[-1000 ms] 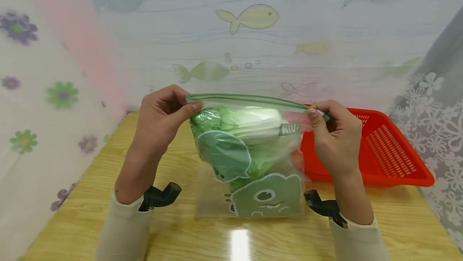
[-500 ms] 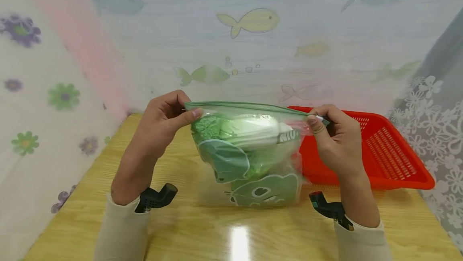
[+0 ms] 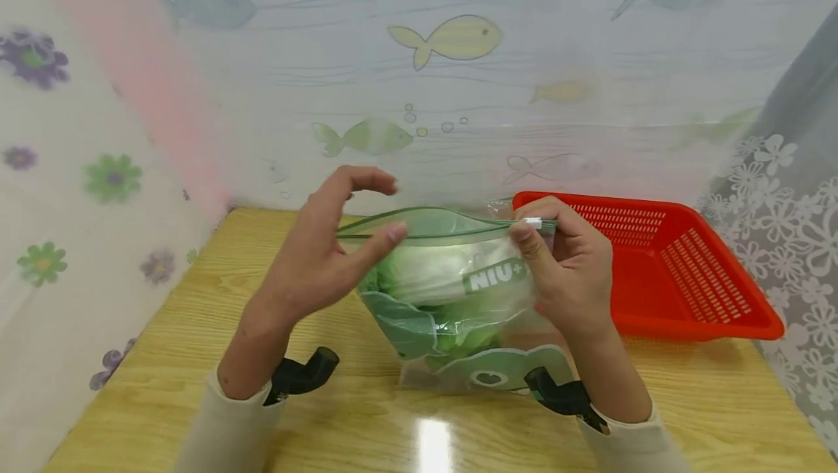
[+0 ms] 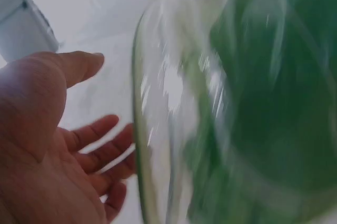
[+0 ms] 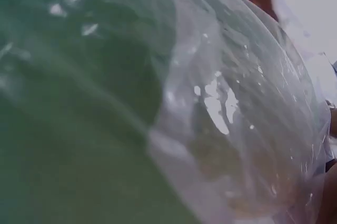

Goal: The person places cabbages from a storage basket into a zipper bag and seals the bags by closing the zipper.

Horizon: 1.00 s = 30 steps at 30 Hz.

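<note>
A clear zip bag (image 3: 494, 276) with green monster prints and a green zip strip stands on the table in the head view, its mouth bowed apart on the left. Inside it lies a leafy vegetable (image 3: 419, 269) with a pale thick stem, like Chinese cabbage. My right hand (image 3: 579, 276) pinches the bag's upper right corner by the white slider (image 3: 533, 223). At the left end of the mouth my left hand (image 3: 308, 262) is spread, thumb in front of the strip and forefinger raised behind it. The left wrist view shows its fingers (image 4: 100, 155) extended beside the bag's edge.
A red plastic basket (image 3: 655, 262) with slotted walls stands on the wooden table (image 3: 164, 356) right behind my right hand. Curtains (image 3: 262, 80) with fish and flower prints hang at the back and sides.
My left hand has let go of the bag's left corner and moved right, with thumb and forefinger apart. My right hand has shifted left with its corner. The bag's mouth has parted wider.
</note>
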### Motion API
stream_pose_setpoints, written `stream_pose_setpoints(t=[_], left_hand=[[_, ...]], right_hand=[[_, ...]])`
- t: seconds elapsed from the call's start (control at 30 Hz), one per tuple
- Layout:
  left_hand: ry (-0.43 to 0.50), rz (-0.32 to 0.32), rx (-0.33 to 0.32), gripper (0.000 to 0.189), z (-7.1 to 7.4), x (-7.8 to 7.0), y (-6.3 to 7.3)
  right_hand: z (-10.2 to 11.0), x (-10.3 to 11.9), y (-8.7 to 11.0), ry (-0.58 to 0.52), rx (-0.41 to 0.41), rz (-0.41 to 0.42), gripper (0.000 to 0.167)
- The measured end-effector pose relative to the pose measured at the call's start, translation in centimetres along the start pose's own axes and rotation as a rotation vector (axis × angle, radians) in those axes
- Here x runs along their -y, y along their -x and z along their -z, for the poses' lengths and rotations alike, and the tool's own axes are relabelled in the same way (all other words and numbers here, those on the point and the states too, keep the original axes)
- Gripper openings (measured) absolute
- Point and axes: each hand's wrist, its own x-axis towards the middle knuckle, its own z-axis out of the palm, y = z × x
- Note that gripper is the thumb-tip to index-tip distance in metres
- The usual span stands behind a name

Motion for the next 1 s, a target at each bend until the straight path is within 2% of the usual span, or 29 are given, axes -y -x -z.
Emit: stream_pose_setpoints(t=[0.07,0.13,0.2,0.27,0.37,0.5,0.63,0.73,0.9,1.0], left_hand=[[-0.049,-0.105,-0.004,0.051,-1.5,-1.2,0.0],[-0.092,-0.184,0.009,0.053,-2.9,-2.2,-0.2],[-0.121,-0.237,0.012,0.050,-4.2,-2.8,-0.6],[-0.123,-0.263,0.004,0.043,-5.2,-2.9,-0.9],[-0.042,-0.276,-0.017,0.028,-5.9,-2.5,-1.4],[0.092,-0.256,-0.041,0.017,-6.0,-2.0,-1.7],[0.111,-0.229,-0.062,0.014,-5.5,-2.0,-1.8],[0.101,-0.222,-0.054,0.014,-5.5,-2.0,-1.8],[0.081,-0.229,-0.047,0.012,-6.0,-1.9,-1.8],[0.067,-0.235,-0.048,0.012,-6.2,-2.0,-1.8]], right_hand=[[-0.6,0.0,0.3,0.004,-0.024,-0.016,0.025],[-1.1,0.0,0.6,0.012,-0.051,-0.032,0.024],[-1.5,-0.2,0.9,0.006,-0.067,-0.041,0.023],[-1.8,-0.5,1.1,0.005,-0.063,-0.037,0.022],[-2.0,-0.8,1.2,-0.021,-0.008,-0.003,0.021],[-1.7,-0.9,0.8,-0.016,0.123,0.074,0.022],[-1.0,-0.4,0.3,0.029,0.228,0.113,0.018],[-0.9,-0.2,0.3,0.069,0.230,0.151,0.014],[-1.6,-0.2,0.4,0.080,0.177,0.209,0.004],[-1.8,-0.1,0.5,0.110,0.156,0.230,0.008]])
